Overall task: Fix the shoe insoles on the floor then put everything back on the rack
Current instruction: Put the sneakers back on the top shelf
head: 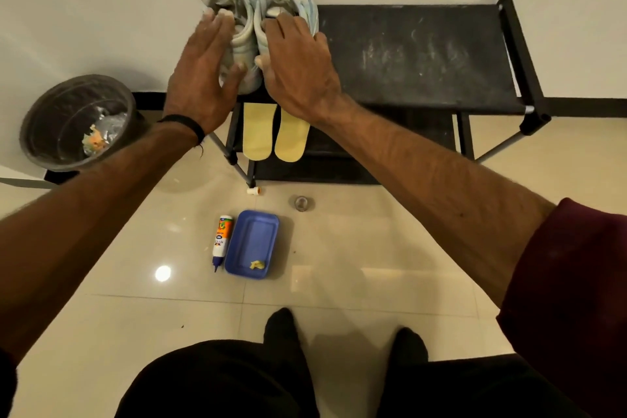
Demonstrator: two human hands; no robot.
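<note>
Shoes sit side by side on the top shelf of the black rack (424, 54), at its left end against the white wall, and we have a hand on each. Our left hand (203, 75) lies on the left shoe (237, 41) with the fingers straight and spread, the thumb pressing its toe end; it grips nothing. Our right hand (298, 68) covers the right shoe (288, 0), fingers laid over the top toward the laces and the thumb against the inner side; we cannot tell whether they curl into a real grip. A black band (185, 125) circles the left wrist, and a dark red sleeve (570, 282) is pushed up the right forearm.

On the lower shelf, directly beneath the shoes, two yellow insoles (273, 136) lie next to each other, heels toward us.

Down on the tiled floor (373, 265), a glue bottle (222, 241) lies on its side with its blue nozzle pointing toward us, just beside a blue tray (251, 241) that holds a small yellow scrap (257, 265). A small white cap (253, 191) rests near the rack's front leg, and a small round lid (301, 203) lies a little to its right. A dark bin (78, 122) with crumpled litter stands left of the rack.
</note>
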